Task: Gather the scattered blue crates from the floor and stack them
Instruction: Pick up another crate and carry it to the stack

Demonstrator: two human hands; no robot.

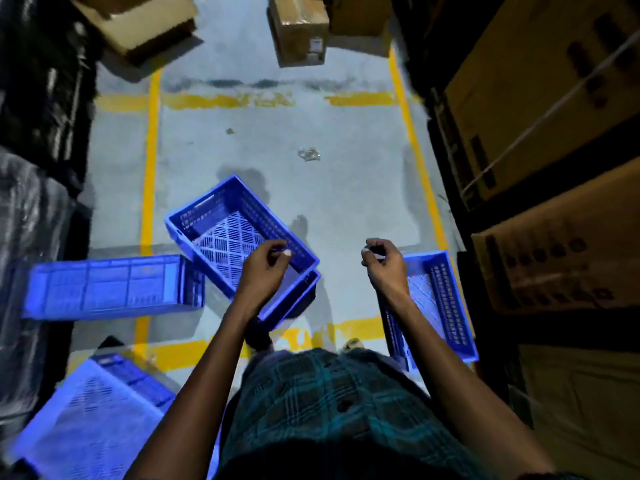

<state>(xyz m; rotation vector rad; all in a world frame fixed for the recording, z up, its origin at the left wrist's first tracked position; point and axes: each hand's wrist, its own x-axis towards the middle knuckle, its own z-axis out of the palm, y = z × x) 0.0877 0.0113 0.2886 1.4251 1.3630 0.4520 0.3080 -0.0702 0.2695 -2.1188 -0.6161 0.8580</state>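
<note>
Right under your left hand (pixel 265 268) sits a stacked pair of blue crates (pixel 239 237), open side up, the upper one nested askew on the lower, standing on the grey floor (pixel 277 161). Your left hand hovers over the near right corner of that stack with its fingers curled loosely inward, holding nothing that you can make out. Your right hand (pixel 382 263) is raised level with it, well apart from it, fingers likewise curled in a loose half-fist and empty; whether either hand touches a crate cannot be told. Just beyond and below your right hand a third blue crate (pixel 440 306) lies on the floor against the shelving. Left of your left hand, a crate on its side (pixel 110 287) touches the stack's corner. Nearer to you on the left, an upturned crate (pixel 90 420) shows its perforated base. Yellow floor lines (pixel 150 161) frame the aisle around the hands, cardboard boxes (pixel 540 98) fill the shelves on the right, and more boxes (pixel 301 29) stand at the far end.
</note>
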